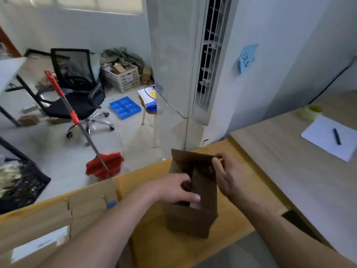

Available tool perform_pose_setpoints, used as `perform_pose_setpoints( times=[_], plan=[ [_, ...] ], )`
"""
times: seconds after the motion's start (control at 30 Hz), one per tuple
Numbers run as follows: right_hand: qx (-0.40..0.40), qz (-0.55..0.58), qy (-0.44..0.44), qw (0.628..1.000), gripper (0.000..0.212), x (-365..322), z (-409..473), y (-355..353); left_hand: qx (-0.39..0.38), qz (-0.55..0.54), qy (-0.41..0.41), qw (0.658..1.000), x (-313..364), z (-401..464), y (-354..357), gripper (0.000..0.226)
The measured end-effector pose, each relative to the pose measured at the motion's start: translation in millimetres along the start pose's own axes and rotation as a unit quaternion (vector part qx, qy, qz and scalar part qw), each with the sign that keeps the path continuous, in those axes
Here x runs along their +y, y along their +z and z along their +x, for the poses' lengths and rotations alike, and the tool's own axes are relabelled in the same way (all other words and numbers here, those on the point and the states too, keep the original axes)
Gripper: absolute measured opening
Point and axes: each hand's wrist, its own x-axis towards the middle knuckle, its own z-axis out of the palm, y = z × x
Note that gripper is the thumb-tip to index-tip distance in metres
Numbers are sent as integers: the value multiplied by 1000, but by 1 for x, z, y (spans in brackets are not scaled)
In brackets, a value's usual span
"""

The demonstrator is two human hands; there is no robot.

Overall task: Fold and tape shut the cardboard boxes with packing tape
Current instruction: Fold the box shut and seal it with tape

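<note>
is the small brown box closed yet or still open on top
Still open. The cardboard box has a flap standing up, pinched by the right hand, while the left hand reaches into the gap. No tape on it.

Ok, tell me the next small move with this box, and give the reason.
Probably fold the raised flap down. The right hand pinches the top edge of the upright flap on the small cardboard box, while the left hand presses into the open top, so the box is not yet closed. The tape roll sits untouched on the far table.
</note>
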Motion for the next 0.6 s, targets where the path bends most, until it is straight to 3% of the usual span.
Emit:
perform_pose_setpoints(
  times=[0.07,0.2,0.33,0.4,0.5,0.6],
  plan=[
    [-31,9,-37,999,26,7,-12,3,-12,-3,30,999,-3,4,1,61],
    [-65,-59,-30,996,83,21,-26,2,-8,-55,76,996,-20,1,1,87],
    [-63,-70,-17,995,99,26,-30,7,9,32,102,994,-43,-9,14,98],
    [-50,-71,-10,996,99,26,-28,10,18,54,111,992,-49,-11,18,91],
    [-33,-77,-5,996,106,21,-27,15,51,-17,107,993,-50,-11,14,61],
    [-7,-79,15,997,126,15,-27,22,163,-74,78,981,-47,-3,11,35]
  ],
)
